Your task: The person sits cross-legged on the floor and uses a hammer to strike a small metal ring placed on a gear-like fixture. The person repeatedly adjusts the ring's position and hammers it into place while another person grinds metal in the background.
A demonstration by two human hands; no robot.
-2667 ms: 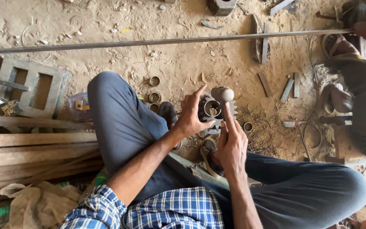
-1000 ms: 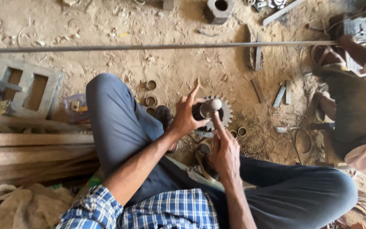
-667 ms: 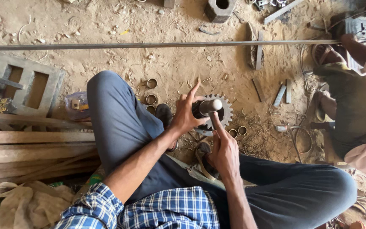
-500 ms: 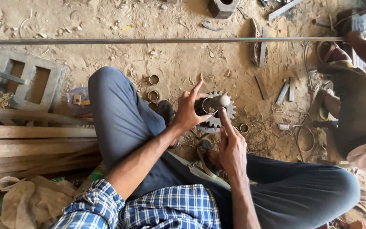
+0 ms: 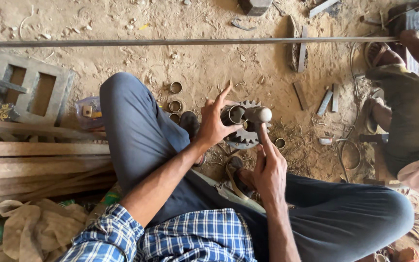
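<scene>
My left hand [image 5: 214, 127] curls its fingers around the gear [image 5: 242, 127], steadying it, while my right hand [image 5: 269, 167] pinches the metal pin [image 5: 258, 115] above its hole.

Gear [image 5: 242, 132] half behind left hand [image 5: 215, 123]

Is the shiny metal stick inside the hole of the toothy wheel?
Cannot tell. The rod's rounded end lies across the gear beside its hole, under the right hand.

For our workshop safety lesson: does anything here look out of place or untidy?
Yes. Small metal rings lie loose in the dirt beside the gear that the left hand steadies, and short metal bars are scattered on the sandy ground.
</scene>
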